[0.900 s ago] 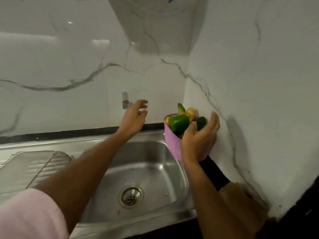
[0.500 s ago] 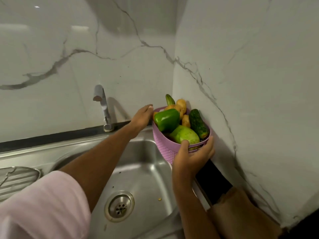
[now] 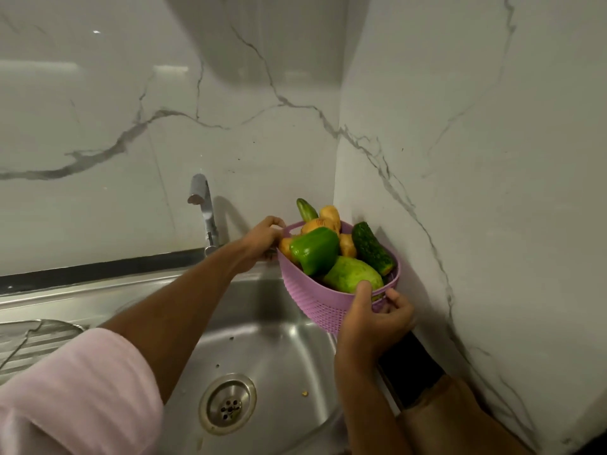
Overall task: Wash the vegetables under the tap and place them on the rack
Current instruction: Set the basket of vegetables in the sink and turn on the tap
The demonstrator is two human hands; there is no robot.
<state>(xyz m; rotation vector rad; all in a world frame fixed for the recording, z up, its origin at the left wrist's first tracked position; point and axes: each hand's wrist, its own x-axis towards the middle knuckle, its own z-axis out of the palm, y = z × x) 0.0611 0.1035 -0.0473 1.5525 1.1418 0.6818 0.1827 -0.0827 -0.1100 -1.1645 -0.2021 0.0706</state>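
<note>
Over the sink (image 3: 262,339), both hands grip the basket (image 3: 328,307) rim.
Left hand (image 3: 262,238), right hand (image 3: 371,326) — fingers curled round it; a tilt could spill the cucumber (image 3: 371,247).

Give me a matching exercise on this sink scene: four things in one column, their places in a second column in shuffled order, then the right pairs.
Things:
1. green bell pepper
2. tap
3. drain
4. rack

Places:
A. in the bottom of the steel sink
B. at the far left edge, beside the sink
C. in the purple basket, which the left hand and right hand grip by its rim
D. against the back wall, left of the basket

Pairs: 1-C, 2-D, 3-A, 4-B
</note>
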